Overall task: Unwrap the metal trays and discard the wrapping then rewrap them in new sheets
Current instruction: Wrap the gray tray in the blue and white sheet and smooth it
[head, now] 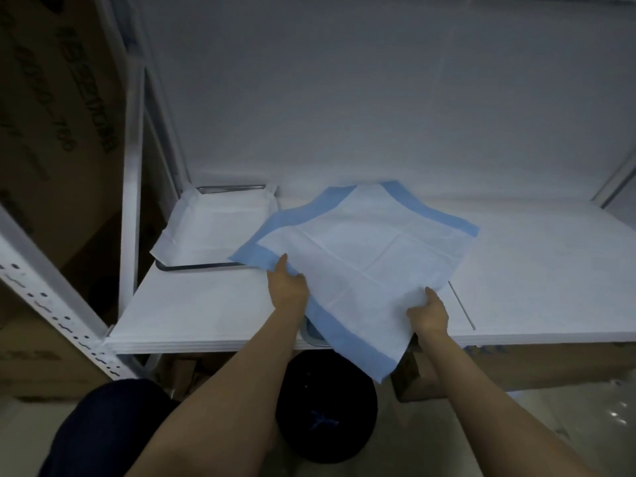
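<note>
My left hand [287, 282] pinches the blue border of the sheet [364, 256], thumb on top, fingers tucked out of sight beneath. My right hand [428, 311] has closed its grip on the sheet's white near edge in the same manner. The sheet is white with a blue band around it, creased into quarters, and it lies spread over the front of the shelf [533, 263], one corner hanging past the lip. Under it, just by my left wrist, a sliver of a metal tray [311, 335] peeks out; the rest is covered. A second tray [206, 266] sits at the back left, draped in a white wrap [210, 225], with only its rim showing. So, two trays, two sheets. The shelf is white, backed by a pale wall. Cardboard boxes [51, 132] with blurred print stand to the left, behind a perforated white upright [58, 304]. Below, on the floor, lies a dark round object [325, 411] I cannot identify.
</note>
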